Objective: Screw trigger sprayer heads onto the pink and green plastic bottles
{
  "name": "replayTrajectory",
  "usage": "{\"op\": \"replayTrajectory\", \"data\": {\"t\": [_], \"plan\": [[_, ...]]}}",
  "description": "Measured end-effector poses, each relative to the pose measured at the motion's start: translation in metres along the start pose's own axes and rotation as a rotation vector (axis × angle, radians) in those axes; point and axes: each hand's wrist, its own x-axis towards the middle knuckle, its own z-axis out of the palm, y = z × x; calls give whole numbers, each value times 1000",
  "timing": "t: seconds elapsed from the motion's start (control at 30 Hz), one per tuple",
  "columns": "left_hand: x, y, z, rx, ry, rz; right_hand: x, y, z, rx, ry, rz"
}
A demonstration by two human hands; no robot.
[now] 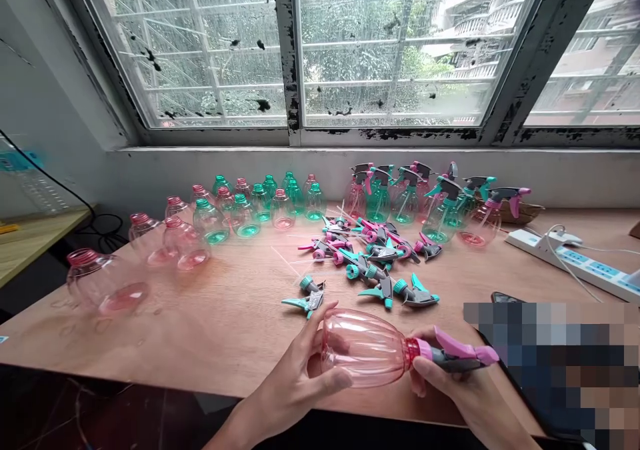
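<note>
A clear pink spray bottle [365, 347] lies sideways between my hands, above the table's front edge. My left hand [305, 370] wraps round its base end, thumb on the near side. At the neck, my right hand [435, 363] pinches the pink collar of the spray head [463, 355], which sits on the bottle's mouth. The head is grey with a pink trigger and points right. Whether the collar is fully tightened I cannot tell. Just beyond the bottle, a loose teal-and-grey spray head [310, 297] lies near my left fingertips.
Loose spray heads [380, 250] are piled mid-table. Headless pink and green bottles [240, 217] stand at the left and back. Bottles with heads fitted [445, 210] stand at the back right, near a white power strip [575, 263]. A blurred patch covers the right front.
</note>
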Motion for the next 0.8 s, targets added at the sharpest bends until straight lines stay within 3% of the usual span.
{"op": "replayTrajectory", "data": {"t": [0.17, 0.5, 0.7, 0.8], "plan": [[1, -3, -2, -34, -42, -12, 1, 9, -4, -64, 44, 8], [-1, 8, -4, 191, -96, 15, 2, 3, -3, -20, -2, 11], [-1, 6, -3, 52, -111, -28, 2, 1, -1, 31, -35, 23], [-2, 4, -5, 100, -117, 16, 2, 4, -3, -1, -38, 14]]}}
